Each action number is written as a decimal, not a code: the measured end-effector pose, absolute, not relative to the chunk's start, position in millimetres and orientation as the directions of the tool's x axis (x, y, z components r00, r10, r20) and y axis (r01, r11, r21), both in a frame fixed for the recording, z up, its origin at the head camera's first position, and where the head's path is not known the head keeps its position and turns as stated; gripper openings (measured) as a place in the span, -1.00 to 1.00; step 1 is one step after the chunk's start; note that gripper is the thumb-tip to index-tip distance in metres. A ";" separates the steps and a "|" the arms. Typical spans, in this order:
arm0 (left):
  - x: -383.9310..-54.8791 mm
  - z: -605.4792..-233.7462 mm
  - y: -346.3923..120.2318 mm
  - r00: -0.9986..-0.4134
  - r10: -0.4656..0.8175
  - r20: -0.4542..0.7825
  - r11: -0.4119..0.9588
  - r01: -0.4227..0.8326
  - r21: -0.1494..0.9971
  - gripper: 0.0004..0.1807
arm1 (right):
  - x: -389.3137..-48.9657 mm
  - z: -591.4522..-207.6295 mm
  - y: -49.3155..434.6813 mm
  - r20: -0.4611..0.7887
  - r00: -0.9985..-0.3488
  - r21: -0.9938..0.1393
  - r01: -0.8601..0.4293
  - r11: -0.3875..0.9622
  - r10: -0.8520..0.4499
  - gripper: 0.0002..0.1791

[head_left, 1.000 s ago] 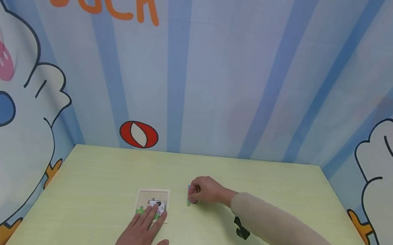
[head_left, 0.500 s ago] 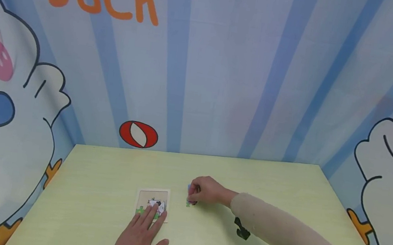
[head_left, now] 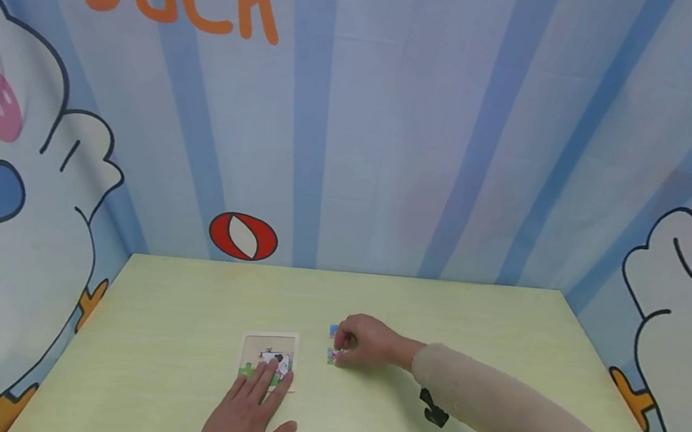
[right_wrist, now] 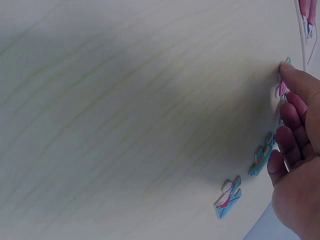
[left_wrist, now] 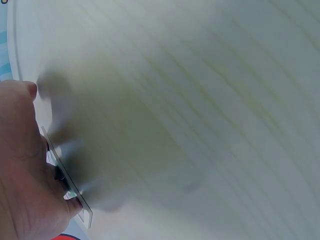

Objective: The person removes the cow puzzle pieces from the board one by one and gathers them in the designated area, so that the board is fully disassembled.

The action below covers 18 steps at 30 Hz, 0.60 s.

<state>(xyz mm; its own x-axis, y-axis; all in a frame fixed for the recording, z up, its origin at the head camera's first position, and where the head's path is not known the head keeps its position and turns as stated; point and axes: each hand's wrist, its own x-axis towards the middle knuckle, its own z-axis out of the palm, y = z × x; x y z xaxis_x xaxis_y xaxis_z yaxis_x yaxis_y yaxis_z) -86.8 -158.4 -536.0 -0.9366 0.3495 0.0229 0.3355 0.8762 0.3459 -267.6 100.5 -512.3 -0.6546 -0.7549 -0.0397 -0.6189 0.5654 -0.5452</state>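
My left hand [head_left: 249, 414] lies with straight, spread fingers over the lower part of a small wooden puzzle board [head_left: 255, 342]. A cow picture [head_left: 276, 359] and green pieces show in the board beside the fingertips; the rest is covered. In the left wrist view the board's edge [left_wrist: 66, 176] runs under the fingers. To the right of the board, my right hand [head_left: 367, 342] has its fingers curled and pinches a puzzle piece [right_wrist: 282, 88] with pink on it, thumb tip at its end. The fingers partly hide that piece.
More puzzle pieces lie on the table by my right hand: a blue one [head_left: 333, 330], and in the right wrist view a blue and red piece [right_wrist: 228, 199] and a multicoloured one [right_wrist: 260, 160]. The pale wooden table [head_left: 438, 307] meets a blue striped backdrop [head_left: 381, 141].
My right hand has shifted slightly right and toward me, so more of the blue piece and the pink and green piece beside it shows. My left hand stays on the board.
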 end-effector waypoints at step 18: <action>-87.6 -540.3 -159.2 -0.934 0.352 0.060 0.872 0.350 0.342 -0.17 | -267.5 -515.6 103.8 -0.035 -0.673 -0.519 -0.619 0.589 -0.739 -0.82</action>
<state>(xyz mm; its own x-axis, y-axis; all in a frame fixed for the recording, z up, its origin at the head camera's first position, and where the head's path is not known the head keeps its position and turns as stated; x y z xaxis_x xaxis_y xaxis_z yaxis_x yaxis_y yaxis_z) -87.6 -159.2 -540.3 -0.9343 0.3515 0.0597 0.3500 0.8721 0.3420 -267.5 103.8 -515.6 -0.6730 -0.7388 -0.0352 -0.6193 0.5889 -0.5193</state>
